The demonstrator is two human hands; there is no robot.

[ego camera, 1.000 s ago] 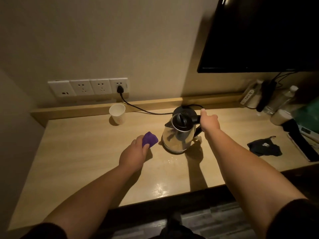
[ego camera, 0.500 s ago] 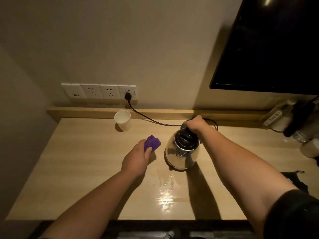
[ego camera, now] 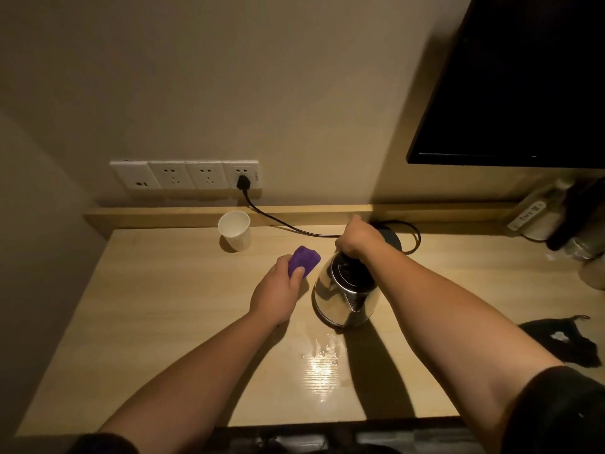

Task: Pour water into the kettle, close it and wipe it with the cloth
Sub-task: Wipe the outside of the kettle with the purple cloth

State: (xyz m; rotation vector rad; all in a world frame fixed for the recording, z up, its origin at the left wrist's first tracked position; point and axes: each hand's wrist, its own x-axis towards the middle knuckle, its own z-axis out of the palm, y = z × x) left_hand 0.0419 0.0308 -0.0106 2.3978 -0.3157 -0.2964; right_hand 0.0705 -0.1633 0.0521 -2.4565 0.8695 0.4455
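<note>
A shiny steel kettle with a black lid stands on the wooden desk, its spout turned toward me. My right hand grips the kettle's black handle at the far side of the lid. The lid looks down. My left hand holds a purple cloth just left of the kettle, close to its side but apart from it. A white paper cup stands upright at the back of the desk.
The kettle's black base sits behind it, its cord plugged into the wall sockets. A small wet patch glistens in front of the kettle. A black fabric item lies at the right; a dark screen hangs above.
My right hand has turned the kettle so its spout now faces me, and shifted over the handle at the back. The left hand with the cloth stays beside it.
</note>
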